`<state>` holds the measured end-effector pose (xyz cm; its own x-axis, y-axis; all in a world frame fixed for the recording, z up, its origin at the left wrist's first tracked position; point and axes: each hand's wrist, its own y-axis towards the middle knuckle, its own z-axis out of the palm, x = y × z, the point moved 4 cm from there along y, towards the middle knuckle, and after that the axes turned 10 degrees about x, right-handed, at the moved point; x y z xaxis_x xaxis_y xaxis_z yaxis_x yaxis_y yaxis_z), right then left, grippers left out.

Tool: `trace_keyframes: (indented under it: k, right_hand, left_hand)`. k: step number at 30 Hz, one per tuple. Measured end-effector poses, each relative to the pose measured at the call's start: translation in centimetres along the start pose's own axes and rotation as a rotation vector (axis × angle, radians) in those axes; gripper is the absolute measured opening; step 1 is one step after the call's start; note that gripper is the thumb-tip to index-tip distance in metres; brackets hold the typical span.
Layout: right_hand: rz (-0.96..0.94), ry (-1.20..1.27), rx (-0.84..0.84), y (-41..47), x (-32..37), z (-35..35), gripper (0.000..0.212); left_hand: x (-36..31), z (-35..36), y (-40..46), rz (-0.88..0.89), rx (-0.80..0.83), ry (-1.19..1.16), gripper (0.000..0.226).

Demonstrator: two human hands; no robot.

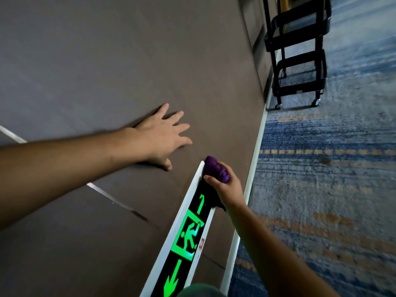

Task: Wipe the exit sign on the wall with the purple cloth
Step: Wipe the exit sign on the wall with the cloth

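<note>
The exit sign [188,232] is a long black panel in a white frame, low on the brown wall, with a green running figure and green arrows. My right hand [229,189] is closed around the bunched purple cloth [215,169] and presses it on the sign's far end, covering that end. My left hand [165,136] lies flat on the wall above the sign, fingers spread, holding nothing.
A black wheeled cart [297,52] with mesh shelves stands against the wall farther along the corridor. Blue and orange patterned carpet [321,179] covers the floor on the right. A white skirting strip [255,151] runs along the wall's base.
</note>
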<state>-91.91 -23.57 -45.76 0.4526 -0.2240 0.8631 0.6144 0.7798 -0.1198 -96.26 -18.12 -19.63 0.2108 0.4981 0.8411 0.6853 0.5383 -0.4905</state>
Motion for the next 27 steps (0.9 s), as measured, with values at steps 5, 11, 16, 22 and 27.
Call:
trace_keyframes:
  k: [5, 11, 16, 22, 27]
  right_hand:
    - [-0.040, 0.014, -0.048, -0.8, 0.1, 1.6, 0.063]
    - [-0.095, 0.058, 0.015, -1.6, 1.4, 3.4, 0.066]
    - [-0.064, -0.047, 0.242, -3.5, 2.0, 2.7, 0.062]
    - [-0.059, 0.310, -0.068, -2.2, 3.2, -3.1, 0.052]
    - [0.035, 0.171, -0.171, -2.1, -0.1, -2.9, 0.048]
  left_hand:
    - [0.3, -0.1, -0.5, 0.051, 0.042, 0.045, 0.089]
    - [0.2, 0.5, -0.9, 0.059, 0.037, 0.035, 0.103]
    - [0.3, 0.5, -0.7, 0.048, 0.053, 0.039, 0.114]
    - [0.1, 0.8, -0.9, 0.084, 0.052, 0.032, 0.106]
    - [-0.3, 0.8, -0.7, 0.169, 0.057, -0.001, 0.096]
